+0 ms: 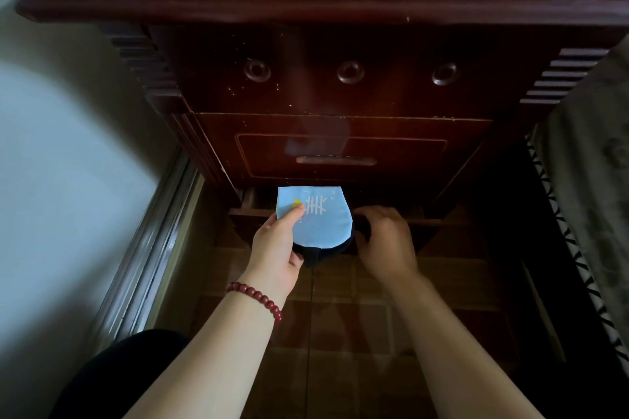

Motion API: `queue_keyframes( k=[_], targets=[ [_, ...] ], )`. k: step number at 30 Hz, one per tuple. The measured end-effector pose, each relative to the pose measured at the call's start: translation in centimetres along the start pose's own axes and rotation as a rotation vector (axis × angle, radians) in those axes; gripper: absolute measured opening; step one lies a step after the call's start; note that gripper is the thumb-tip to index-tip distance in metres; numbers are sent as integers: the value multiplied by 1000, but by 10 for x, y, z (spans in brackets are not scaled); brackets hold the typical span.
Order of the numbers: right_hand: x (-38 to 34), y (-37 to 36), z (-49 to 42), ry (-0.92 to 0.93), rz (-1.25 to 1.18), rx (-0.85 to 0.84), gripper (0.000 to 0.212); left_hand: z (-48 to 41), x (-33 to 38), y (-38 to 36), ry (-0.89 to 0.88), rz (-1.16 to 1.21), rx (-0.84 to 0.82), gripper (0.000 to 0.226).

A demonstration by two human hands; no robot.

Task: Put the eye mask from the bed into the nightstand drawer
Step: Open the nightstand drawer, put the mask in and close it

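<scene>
My left hand [275, 243] pinches the folded light-blue fabric eye mask [318, 223], thumb on top, over the slightly open bottom drawer [253, 213] of the dark red wooden nightstand [340, 95]. At three o'clock from the mask, my right hand [384, 241] curls around the drawer's front edge.

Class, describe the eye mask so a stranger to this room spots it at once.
Start at the dark wooden nightstand and drop to its lowest drawer, slightly open. There the left hand pinches the eye mask: the only pale blue thing, with a white fishbone print.
</scene>
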State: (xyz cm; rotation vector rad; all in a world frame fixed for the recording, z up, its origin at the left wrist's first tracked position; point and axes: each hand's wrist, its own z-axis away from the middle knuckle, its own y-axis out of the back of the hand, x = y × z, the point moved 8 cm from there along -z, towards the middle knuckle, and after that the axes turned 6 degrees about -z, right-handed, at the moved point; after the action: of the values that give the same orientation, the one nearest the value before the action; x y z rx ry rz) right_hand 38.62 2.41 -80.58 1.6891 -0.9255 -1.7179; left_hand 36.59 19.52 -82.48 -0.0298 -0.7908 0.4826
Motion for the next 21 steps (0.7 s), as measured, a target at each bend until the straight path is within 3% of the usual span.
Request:
queue_keyframes(
  k=[9,21],
  targets=[
    [8,0,-1,-163,-43,-39,24,4,1,0,8,-16,-5,16],
    [13,-4,34,-250,-79,-272,18,21,5,-3,23,-22,-18,15]
  ],
)
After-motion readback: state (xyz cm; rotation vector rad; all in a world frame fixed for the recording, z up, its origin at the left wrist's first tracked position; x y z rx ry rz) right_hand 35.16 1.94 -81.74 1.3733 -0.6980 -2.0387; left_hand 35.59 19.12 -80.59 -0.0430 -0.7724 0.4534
